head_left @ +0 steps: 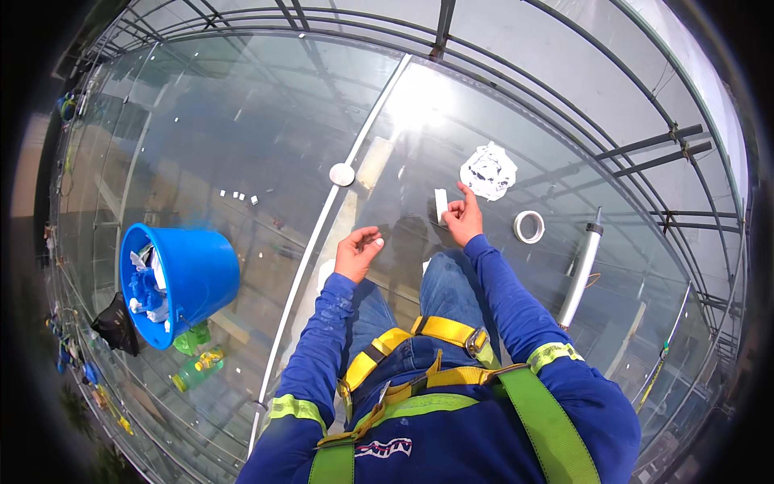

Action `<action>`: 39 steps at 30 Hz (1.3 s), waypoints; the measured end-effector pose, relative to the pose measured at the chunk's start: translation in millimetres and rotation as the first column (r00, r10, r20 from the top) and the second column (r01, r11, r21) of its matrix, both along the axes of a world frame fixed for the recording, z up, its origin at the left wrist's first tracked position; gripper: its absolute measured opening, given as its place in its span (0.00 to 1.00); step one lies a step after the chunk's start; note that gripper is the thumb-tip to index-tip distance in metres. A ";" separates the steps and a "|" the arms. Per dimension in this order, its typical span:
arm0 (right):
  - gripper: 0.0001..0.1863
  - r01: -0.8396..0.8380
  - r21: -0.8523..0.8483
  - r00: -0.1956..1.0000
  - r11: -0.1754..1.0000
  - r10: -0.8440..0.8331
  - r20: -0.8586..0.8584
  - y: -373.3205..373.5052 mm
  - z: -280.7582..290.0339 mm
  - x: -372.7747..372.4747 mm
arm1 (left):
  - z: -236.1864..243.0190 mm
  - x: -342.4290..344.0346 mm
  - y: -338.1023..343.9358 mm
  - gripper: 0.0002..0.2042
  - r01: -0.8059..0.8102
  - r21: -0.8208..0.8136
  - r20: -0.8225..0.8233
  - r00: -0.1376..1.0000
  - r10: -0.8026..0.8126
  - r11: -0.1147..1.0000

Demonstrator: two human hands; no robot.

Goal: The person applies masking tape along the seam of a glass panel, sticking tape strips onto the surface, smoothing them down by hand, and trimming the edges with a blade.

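Nearest, bottom of frame: green-and-yellow safety harness point(556, 419) over a dark blue long-sleeved top with reflective armbands; jeans point(455, 292) below it, knees towards frame centre. Person is on a glass panel point(282, 145).

Left hand point(357, 256), centre of frame: fingers bent, thumb and index tips slightly apart, nothing seen between them. Right hand point(464, 218), just right of centre: index finger extended upward, thumb out to the left, against or just beside a white flat strip point(441, 202). Strip stands lengthwise, slightly above centre; from this angle I cannot tell whether the fingers pinch it or it lies on the glass.

Right of that hand, a white tape roll point(518, 227) lies flat; farther right, a silver sealant gun point(579, 278), nozzle up-frame. Crumpled white sheet point(488, 185) above the tape roll. White round disc point(342, 174) on the pale seam point(301, 266), above the left hand.

Left of frame: blue bucket point(205, 270) tipped on its side, crumpled waste in its mouth; green bottle point(191, 374) below it. Far edge, upper right: dark metal framework point(556, 101).
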State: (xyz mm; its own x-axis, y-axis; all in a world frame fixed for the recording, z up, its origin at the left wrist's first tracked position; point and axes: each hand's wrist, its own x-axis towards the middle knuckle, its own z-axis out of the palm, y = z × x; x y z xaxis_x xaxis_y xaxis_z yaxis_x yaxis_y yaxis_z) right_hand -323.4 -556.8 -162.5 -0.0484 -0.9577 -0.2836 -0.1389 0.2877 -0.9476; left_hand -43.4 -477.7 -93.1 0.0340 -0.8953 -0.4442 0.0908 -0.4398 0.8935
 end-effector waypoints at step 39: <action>0.14 0.396 -0.154 0.903 0.905 -0.415 -0.114 -506.5 -82.5 62.5 | -69.0 69.8 -273.5 0.20 0.263 -0.107 0.483 0.857 -0.181 0.959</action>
